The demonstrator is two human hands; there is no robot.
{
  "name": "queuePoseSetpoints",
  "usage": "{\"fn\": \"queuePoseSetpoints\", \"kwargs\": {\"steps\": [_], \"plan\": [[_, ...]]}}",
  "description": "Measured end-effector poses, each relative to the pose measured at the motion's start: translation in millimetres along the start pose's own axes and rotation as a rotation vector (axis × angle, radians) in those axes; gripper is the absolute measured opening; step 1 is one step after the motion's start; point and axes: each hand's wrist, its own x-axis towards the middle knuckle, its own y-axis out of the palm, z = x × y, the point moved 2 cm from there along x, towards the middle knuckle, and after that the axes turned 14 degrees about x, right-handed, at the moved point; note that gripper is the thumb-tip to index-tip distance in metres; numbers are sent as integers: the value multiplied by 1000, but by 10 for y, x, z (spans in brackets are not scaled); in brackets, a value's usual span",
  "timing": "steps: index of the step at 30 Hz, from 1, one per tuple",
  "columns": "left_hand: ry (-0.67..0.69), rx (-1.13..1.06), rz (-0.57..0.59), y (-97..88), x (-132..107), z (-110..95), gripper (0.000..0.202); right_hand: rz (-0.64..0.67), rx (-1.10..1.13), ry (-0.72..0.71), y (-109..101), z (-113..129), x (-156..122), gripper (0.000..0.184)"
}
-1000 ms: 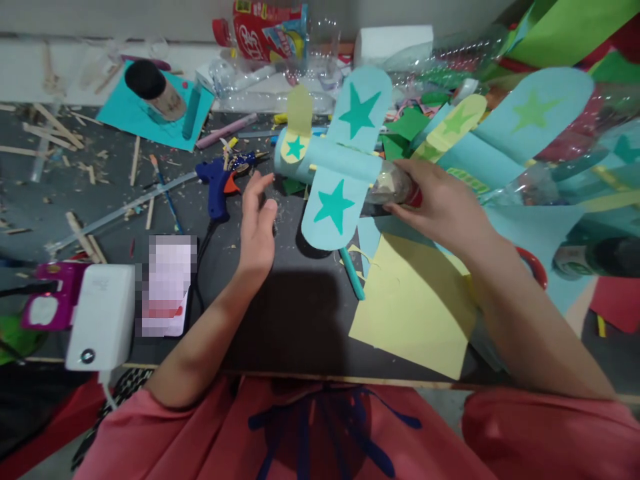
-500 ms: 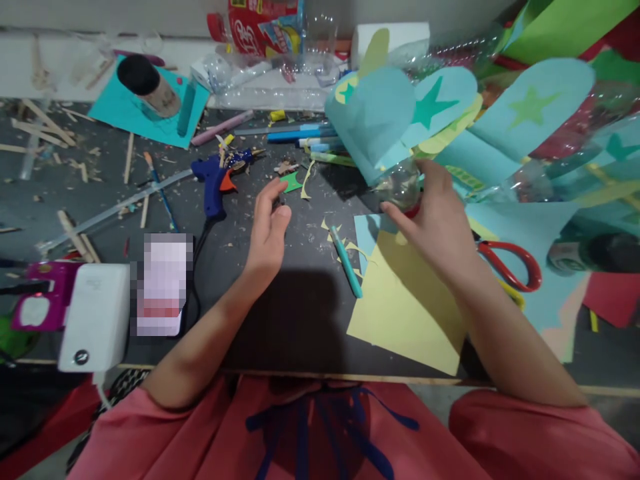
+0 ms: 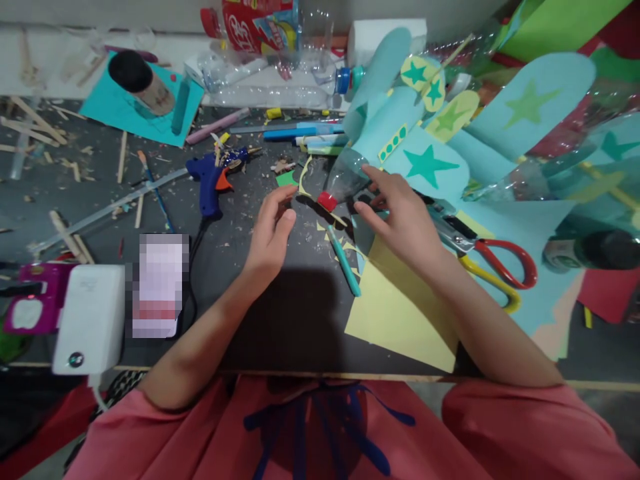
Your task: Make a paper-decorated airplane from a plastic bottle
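Observation:
A clear plastic bottle [image 3: 345,175] with a red cap points toward me, dressed in light-blue paper wings [image 3: 433,160] with green stars. My right hand [image 3: 400,207] is beside its neck, fingers and thumb apart, the index fingertip at the bottle's edge; whether it touches is unclear. My left hand [image 3: 270,233] hovers left of the cap, empty, its fingers loosely curved and the thumb apart. Under the cap runs a thin strip with dark shapes that I cannot make out. A teal pen [image 3: 344,261] lies between the hands, close to a yellow sheet [image 3: 400,307].
A blue glue gun [image 3: 210,183] lies left of my left hand, and a phone [image 3: 159,280] lies nearer me. Scissors [image 3: 505,263] with red and yellow handles are by my right forearm. Another winged bottle [image 3: 530,177] stands at the right. Wood scraps litter the left.
The winged bottle has turned and tipped, so its red cap now faces me and its wings show. My right hand has loosened and moved slightly left and down. The left hand has barely moved.

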Motion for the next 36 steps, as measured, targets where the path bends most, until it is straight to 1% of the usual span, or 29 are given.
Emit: {"fn": "queuePoseSetpoints", "kwargs": {"steps": [2, 5, 8, 11, 14, 16, 18, 21, 23, 25, 27, 28, 30, 31, 33, 34, 35, 36], "plan": [[2, -8, 41, 28, -3, -22, 45, 60, 1, -25, 24, 10, 2, 53], [-38, -53, 106, 82, -14, -29, 43, 168, -21, -79, 93, 64, 28, 54], [-99, -127, 110, 116, -22, -27, 41, 237, -61, -126, 171, 135, 87, 55], [-205, -212, 100, 114, -14, -35, 31, 257, -44, -122, 216, 192, 141, 55], [-284, -261, 103, 94, 9, -72, 22, 213, 95, -90, 191, 247, 153, 53], [-314, -305, 105, 89, 23, -106, 26, 190, 184, -79, 156, 298, 137, 53], [-375, -391, 117, 104, 26, -134, 35, 200, 219, -84, 141, 368, 108, 53], [-487, -545, 128, 140, 18, -155, 55, 257, 211, -114, 198, 492, 58, 53], [-513, -589, 104, 141, 21, -151, 68, 283, 188, -136, 263, 567, 23, 52], [-508, -571, 68, 111, 39, -121, 70, 304, 174, -158, 291, 629, -24, 52], [-493, -523, 33, 55, 69, -67, 61, 300, 193, -186, 232, 675, -89, 51], [-485, -495, 11, 19, 86, -35, 55, 278, 215, -201, 163, 689, -129, 49], [-460, -436, -49, -60, 122, 26, 43, 135, 258, -218, -44, 681, -208, 38], [-445, -408, -83, -99, 139, 50, 38, 17, 281, -232, -166, 657, -245, 31], [-418, -365, -141, -165, 170, 80, 32, -354, 386, -275, -413, 559, -309, 19], [-403, -353, -168, -193, 182, 86, 30, -513, 471, -282, -503, 480, -331, 17], [-386, -346, -193, -220, 191, 90, 30, -637, 556, -266, -564, 384, -341, 16], [-366, -338, -209, -244, 199, 93, 31, -698, 629, -223, -591, 277, -335, 16]]}}
